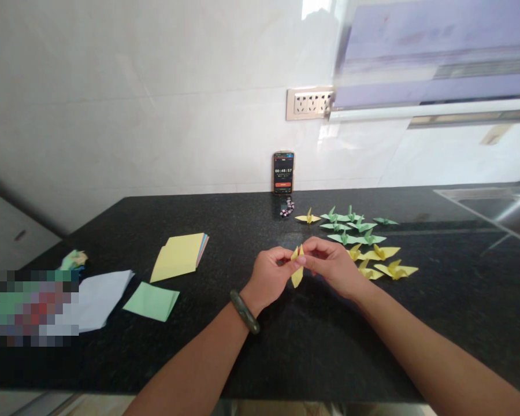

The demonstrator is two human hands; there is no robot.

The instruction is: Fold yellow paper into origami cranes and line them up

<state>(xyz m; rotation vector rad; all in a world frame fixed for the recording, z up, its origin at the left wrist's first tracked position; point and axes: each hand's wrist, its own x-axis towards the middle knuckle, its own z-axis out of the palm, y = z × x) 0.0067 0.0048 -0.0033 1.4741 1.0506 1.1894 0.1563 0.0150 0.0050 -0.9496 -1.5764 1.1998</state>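
Observation:
Between my two hands, just above the dark countertop, is a narrow folded piece of yellow origami paper [297, 278] with two points standing up at its top. My left hand [272, 276] pinches its left side, thumb laid across the front. On the other side my right hand [331, 264] grips it with thumb and fingers, the thumbs almost meeting. Behind and beside my right hand sit several folded yellow paper cranes [396, 270], partly covered by that hand. Several green paper cranes [366, 238] stand farther back, with a single yellow crane [308, 218] left of them.
A stack of coloured paper [177, 256], yellow on top, lies left, near green sheets [152, 301] and white paper [101, 300]. Against the wall leans a phone [283, 173] showing a timer, beads [287, 208] before it. A sink [498, 211] is set into the counter [329, 358] at right.

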